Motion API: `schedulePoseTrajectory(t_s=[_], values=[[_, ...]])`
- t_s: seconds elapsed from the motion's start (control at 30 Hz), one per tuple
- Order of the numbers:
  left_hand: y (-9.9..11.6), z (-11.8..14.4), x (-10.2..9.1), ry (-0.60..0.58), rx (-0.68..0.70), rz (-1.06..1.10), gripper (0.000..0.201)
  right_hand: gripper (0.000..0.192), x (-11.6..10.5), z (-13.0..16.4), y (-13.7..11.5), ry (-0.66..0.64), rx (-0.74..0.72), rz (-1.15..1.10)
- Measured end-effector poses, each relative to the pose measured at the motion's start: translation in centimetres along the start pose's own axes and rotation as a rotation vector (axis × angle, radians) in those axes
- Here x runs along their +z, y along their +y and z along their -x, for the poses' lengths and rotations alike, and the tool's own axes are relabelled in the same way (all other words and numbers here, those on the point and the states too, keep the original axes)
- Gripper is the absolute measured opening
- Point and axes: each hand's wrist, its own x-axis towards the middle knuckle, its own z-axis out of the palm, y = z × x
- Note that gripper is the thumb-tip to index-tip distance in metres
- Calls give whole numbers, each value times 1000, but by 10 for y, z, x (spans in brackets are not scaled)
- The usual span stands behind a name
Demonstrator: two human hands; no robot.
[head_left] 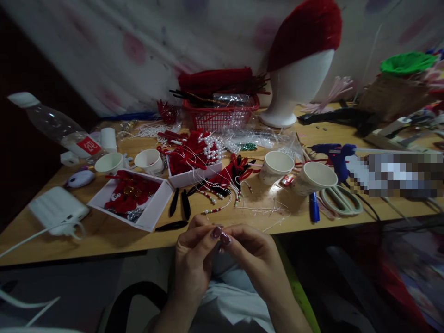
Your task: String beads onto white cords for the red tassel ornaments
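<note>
My left hand [194,252] and my right hand [252,249] meet just in front of the table's near edge, thumbs and fingertips pinched together. Whatever lies between the fingertips is too small or hidden to make out. Beyond them on the table [208,227] are strings of red, green and white beads [217,210]. Several black spindle-shaped pieces [171,226] lie by my left hand. Thin white threads [262,208] are scattered past my right hand. A white box [152,215] with red and gold ornaments stands to the left, another white box [197,177] with red pieces and pearl strands behind it.
Paper cups [277,169] stand right of centre. Further right are scissors [342,201], a blue marker [314,208] and a blue glue gun [336,155]. A red basket [222,118] and a foam head [294,88] stand behind. A white charger [57,210] and plastic bottle [55,122] are left.
</note>
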Motion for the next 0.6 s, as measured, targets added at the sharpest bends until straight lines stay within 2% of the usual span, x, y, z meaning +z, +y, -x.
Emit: schedulePoseTrajectory(t_s=[0.17, 0.27, 0.43, 0.6], values=[[-5, -2, -4, 20, -56, 1, 22, 26, -7, -5, 3, -71, 75, -97], [-7, -2, -6, -2, -25, -30, 22, 29, -8, -7, 0, -90, 143, -110], [-12, 0, -6, -18, 41, -153, 28, 30, -6, -6, -5, 12, 166, -105], [-17, -4, -5, 12, 62, -281, 33, 29, -15, -4, -2, 127, 95, 15]])
